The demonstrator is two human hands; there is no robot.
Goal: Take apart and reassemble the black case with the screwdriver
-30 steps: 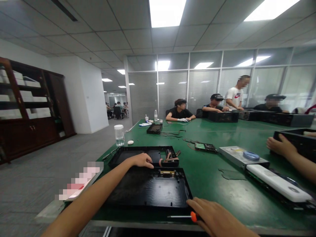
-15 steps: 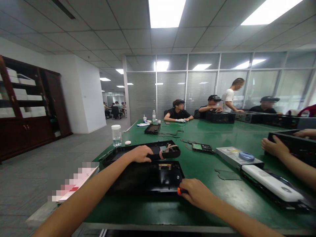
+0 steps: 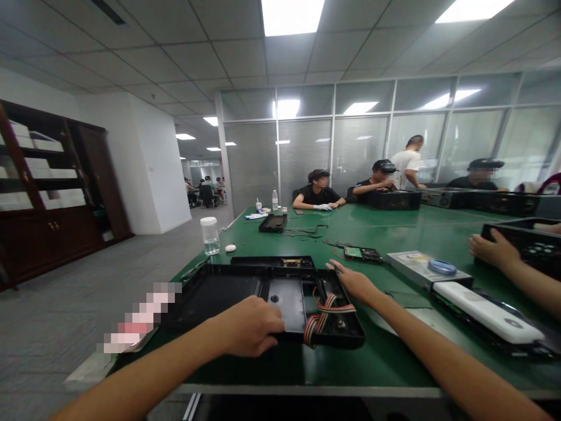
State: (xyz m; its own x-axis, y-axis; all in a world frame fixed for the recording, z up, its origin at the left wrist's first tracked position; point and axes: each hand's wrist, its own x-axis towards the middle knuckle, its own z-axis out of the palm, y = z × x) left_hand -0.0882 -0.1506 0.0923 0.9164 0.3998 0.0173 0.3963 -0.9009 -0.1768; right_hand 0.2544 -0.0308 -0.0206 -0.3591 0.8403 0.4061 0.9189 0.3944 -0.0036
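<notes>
Table: a long green-topped work table (image 3: 394, 234) runs from the near edge to the far glass wall.
Cabinet: a dark wooden shelf cabinet (image 3: 52, 193) stands against the far left wall.
Chassis: an open black plastic device tray with several compartments (image 3: 245, 295) lies flat at the near middle of the table; a bundle of red, white and black ribbon wires (image 3: 322, 318) loops out of its right compartment.
Second panel: a flat black cover panel (image 3: 272, 262) lies just beyond the tray, touching its far edge or nearly so; I cannot tell which.
Left hand: the left hand (image 3: 248, 326) is curled over the near rim of the tray, fingers closed on that rim.
Right hand: the right hand (image 3: 353, 282) lies at the tray's far right corner with fingers stretched out and mostly flat; whether it grips the corner or only touches it cannot be told.
Co-worker: another person's hand (image 3: 493, 250) at the right rests on a black box (image 3: 526, 242).
Drive: a grey metal drive unit (image 3: 416, 266) lies right of the tray, with a white oblong device (image 3: 486, 318) nearer.
Circuit board: a small green circuit board (image 3: 362, 252) sits beyond the right hand.
Jar: a clear plastic jar with a white lid (image 3: 210, 235) stands at the left table edge.
</notes>
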